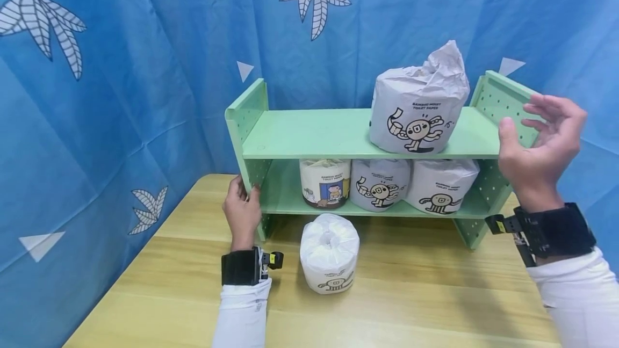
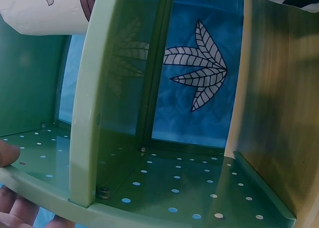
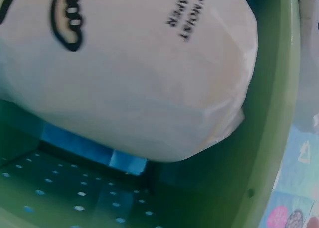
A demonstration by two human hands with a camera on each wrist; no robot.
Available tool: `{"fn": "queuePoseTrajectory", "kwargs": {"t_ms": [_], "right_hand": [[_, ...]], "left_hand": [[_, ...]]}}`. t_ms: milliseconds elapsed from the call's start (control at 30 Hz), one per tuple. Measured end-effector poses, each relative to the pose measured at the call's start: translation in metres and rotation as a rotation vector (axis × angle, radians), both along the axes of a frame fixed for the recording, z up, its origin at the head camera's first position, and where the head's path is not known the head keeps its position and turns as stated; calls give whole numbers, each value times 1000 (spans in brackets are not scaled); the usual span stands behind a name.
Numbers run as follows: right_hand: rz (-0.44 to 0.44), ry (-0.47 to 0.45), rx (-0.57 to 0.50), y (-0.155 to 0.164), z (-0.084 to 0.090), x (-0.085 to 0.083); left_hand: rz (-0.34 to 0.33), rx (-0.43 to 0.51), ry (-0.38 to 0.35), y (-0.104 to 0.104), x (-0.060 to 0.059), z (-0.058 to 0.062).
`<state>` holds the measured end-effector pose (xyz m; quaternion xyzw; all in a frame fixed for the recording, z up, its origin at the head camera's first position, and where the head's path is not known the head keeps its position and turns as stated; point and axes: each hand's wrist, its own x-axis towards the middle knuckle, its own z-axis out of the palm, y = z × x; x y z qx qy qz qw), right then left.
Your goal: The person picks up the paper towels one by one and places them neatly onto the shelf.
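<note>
Head view first: biggest thing around is the blue leaf-print curtain (image 1: 121,95) hung behind everything, then the wooden bench (image 1: 411,294) in front of it. On the bench stands a mint green two-tier shelf (image 1: 319,133) with perforated side panels.

Top tier has one wrapped toilet paper roll (image 1: 418,103) on its right half, paper twisted up at the top, so most of that tier is free. Lower tier looks full: three wrapped rolls side by side, the cartoon-label roll (image 1: 325,181), the middle roll (image 1: 380,183) and the right-hand roll (image 1: 441,186). One last roll (image 1: 330,251) sits upright on the bench just in front of the shelf, not touched by anyone. So I'd say four are shelved and one is left.

Left hand (image 1: 242,211) has its grip on the shelf's left side panel down low; the left wrist view shows a fingertip against the panel. Right hand (image 1: 539,141) is up at the right side panel, fingers spread and relaxed, thumb near the edge of the top tier, holding nothing.
</note>
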<state>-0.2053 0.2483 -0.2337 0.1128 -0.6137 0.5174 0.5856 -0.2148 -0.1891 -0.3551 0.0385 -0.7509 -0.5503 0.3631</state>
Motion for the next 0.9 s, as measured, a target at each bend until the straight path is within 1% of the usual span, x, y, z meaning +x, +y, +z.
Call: {"fn": "queuePoseTrajectory", "kwargs": {"t_ms": [167, 367, 500, 600, 700, 800, 900], "right_hand": [[-88, 18, -33, 13, -20, -2], [-179, -42, -75, 22, -43, -2], [-166, -97, -132, 22, -52, -1], [-131, -169, -171, 23, -60, -1], [-106, -252, -181, 27, -70, -2], [-72, -303, -176, 31, -80, -3], [-73, -347, -168, 34, -88, -4]], "left_hand": [[15, -17, -6, -1, 0, -3], [13, -11, -18, -2, 1, -4], [14, -14, -15, -2, 1, -4], [16, -18, -7, -2, 1, -3], [17, -21, -3, -2, 1, -2], [12, -22, 2, -2, 0, -2], [13, -29, 6, -2, -1, -2]]}}
